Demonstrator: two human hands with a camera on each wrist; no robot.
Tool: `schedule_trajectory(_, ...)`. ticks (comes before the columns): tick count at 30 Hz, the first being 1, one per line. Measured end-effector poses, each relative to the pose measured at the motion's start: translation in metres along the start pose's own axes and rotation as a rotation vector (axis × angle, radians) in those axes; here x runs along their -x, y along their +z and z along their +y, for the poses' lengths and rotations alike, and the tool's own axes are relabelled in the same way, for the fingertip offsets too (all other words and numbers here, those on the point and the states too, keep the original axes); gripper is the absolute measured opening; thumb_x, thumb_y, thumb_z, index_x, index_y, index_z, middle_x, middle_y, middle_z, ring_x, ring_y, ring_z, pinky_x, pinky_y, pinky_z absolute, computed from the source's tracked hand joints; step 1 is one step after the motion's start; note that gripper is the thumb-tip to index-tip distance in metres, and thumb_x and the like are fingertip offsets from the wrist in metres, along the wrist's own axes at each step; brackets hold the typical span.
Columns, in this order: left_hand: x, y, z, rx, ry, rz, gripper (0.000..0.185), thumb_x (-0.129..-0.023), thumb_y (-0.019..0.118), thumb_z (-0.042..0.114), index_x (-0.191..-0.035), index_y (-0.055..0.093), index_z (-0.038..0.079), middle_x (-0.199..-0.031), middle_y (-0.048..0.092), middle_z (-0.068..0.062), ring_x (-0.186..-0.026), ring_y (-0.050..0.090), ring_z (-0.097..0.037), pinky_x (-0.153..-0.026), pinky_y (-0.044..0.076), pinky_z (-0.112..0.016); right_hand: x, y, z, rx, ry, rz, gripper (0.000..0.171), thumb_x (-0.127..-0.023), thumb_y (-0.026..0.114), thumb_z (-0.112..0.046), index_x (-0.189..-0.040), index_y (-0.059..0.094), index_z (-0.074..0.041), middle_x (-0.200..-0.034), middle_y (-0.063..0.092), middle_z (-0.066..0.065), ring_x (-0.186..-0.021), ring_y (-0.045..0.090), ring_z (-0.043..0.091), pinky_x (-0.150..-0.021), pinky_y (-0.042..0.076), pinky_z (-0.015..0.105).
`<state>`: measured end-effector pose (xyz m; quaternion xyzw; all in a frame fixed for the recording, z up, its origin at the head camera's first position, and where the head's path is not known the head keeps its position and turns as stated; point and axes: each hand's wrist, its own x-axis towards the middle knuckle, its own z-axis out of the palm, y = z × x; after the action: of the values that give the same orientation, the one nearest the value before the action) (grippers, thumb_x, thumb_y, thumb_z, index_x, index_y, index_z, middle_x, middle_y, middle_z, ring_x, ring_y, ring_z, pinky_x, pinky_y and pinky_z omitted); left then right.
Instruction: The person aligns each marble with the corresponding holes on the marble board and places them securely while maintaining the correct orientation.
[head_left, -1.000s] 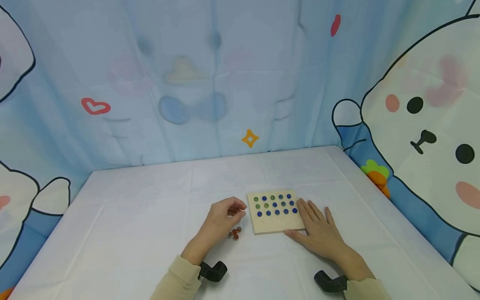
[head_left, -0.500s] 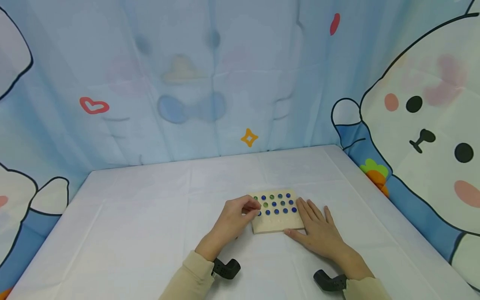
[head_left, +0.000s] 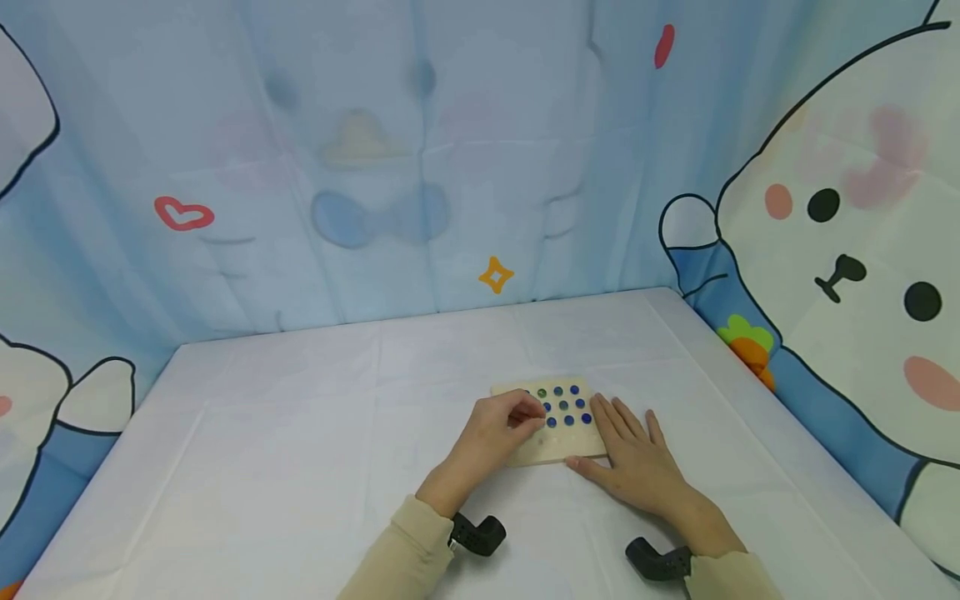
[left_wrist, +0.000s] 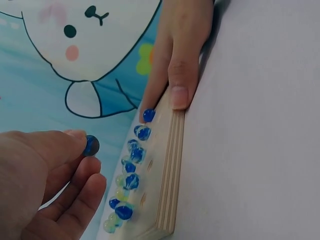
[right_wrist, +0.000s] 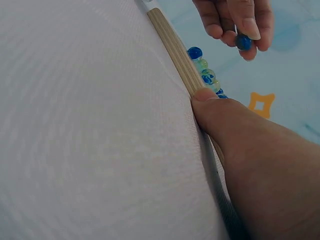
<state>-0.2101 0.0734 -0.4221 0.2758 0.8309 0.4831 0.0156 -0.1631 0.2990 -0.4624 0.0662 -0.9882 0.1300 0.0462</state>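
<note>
A pale wooden board [head_left: 555,450] lies on the table, with blue and green glass marbles [head_left: 564,405] seated in rows of hollows. My left hand [head_left: 495,429] hovers over the board's left part and hides some of those marbles. Between its thumb and fingertips it pinches a dark blue marble [left_wrist: 92,145], also visible in the right wrist view as a round marble [right_wrist: 243,42] apart from the board. My right hand [head_left: 637,462] rests with fairly straight fingers along the board's right side. Its thumb [left_wrist: 180,90] touches the near edge.
A white cloth [head_left: 285,467] covers the table. Behind it hangs a blue printed curtain [head_left: 375,275] with cartoon animals. Black wrist devices [head_left: 480,535] sit at both cuffs.
My left hand has moved right from beside the board to above its left part. Small brownish marbles left of the board are now out of sight behind it. My right hand stays put.
</note>
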Motion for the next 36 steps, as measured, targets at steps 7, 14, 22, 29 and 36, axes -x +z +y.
schedule_trajectory(7,-0.006,0.012,0.001,-0.029,0.075,0.01,0.008,-0.093,0.069,0.013,-0.101,0.07,0.012,-0.097,0.074,0.001,-0.082,0.063,0.0,-0.075,0.052,-0.012,0.0,0.0,-0.001,0.006,0.005,-0.001,0.106,-0.087,0.053,-0.073,-0.155,0.022,0.003,-0.161,0.023,0.023,-0.15,0.017,0.044,-0.116,0.002,0.071)
schedule_trajectory(14,-0.011,0.023,0.009,-0.011,0.06,-0.018,0.009,-0.094,0.068,0.012,-0.103,0.07,0.011,-0.098,0.074,0.001,-0.084,0.063,0.001,-0.077,0.051,-0.012,0.0,0.0,-0.001,0.006,0.001,-0.002,0.106,-0.087,0.052,-0.073,-0.155,0.022,0.002,-0.162,0.023,0.022,-0.15,0.017,0.043,-0.116,0.002,0.071)
schedule_trajectory(22,-0.017,0.035,0.015,0.004,0.045,-0.032,0.01,-0.094,0.067,0.01,-0.104,0.069,0.009,-0.098,0.073,0.0,-0.084,0.062,0.001,-0.077,0.05,-0.011,0.001,-0.001,-0.002,-0.014,-0.012,-0.002,0.104,-0.088,0.053,-0.071,-0.155,0.022,0.001,-0.162,0.023,0.021,-0.15,0.017,0.043,-0.115,0.001,0.071)
schedule_trajectory(29,-0.023,0.044,0.017,-0.029,0.047,-0.02,0.01,-0.092,0.069,0.008,-0.102,0.069,0.007,-0.097,0.073,-0.002,-0.083,0.063,0.0,-0.074,0.05,-0.01,0.002,-0.003,-0.003,-0.01,-0.021,0.003,0.103,-0.087,0.054,-0.071,-0.156,0.023,0.0,-0.162,0.024,0.021,-0.15,0.019,0.042,-0.115,0.003,0.072)
schedule_trajectory(36,-0.026,0.054,0.017,-0.089,0.009,-0.021,0.008,-0.09,0.071,0.006,-0.098,0.069,0.008,-0.093,0.073,-0.001,-0.08,0.061,0.001,-0.071,0.048,-0.009,0.003,-0.003,-0.004,-0.016,-0.026,0.016,0.102,-0.087,0.055,-0.07,-0.155,0.024,0.0,-0.161,0.026,0.021,-0.149,0.02,0.042,-0.115,0.004,0.072)
